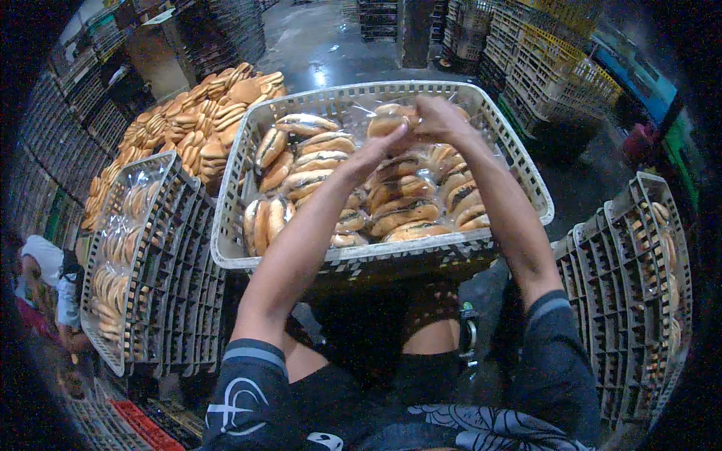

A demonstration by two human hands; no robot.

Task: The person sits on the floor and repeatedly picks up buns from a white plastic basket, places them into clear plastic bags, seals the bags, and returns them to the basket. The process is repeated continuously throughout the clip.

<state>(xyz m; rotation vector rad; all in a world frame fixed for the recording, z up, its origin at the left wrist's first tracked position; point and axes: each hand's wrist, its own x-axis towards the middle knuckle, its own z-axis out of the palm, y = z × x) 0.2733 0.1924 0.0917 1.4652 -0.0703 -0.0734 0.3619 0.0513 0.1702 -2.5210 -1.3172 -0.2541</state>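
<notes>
In front of me is a white slatted plastic crate (pixel 229 188), holding several clear bags of filled buns (pixel 406 203) packed in rows. Both my hands are over its far part, at a clear plastic bag of buns (pixel 387 120). My left hand (pixel 387 144) is closed at the near side of this bag, its thumb showing against the plastic. My right hand (pixel 441 119) bends over the bag's right side with its fingers curled at the plastic; they are blurred and partly hidden. Loose plastic sticks out around the fingers.
A large heap of loose buns (pixel 184 124) lies beyond the crate's left side. Stacked crates with bagged buns stand left (pixel 169 255) and right (pixel 613 293) of me. More crate stacks (pixel 538 68) rise at the back right. Another person (pixel 49 274) is at the far left.
</notes>
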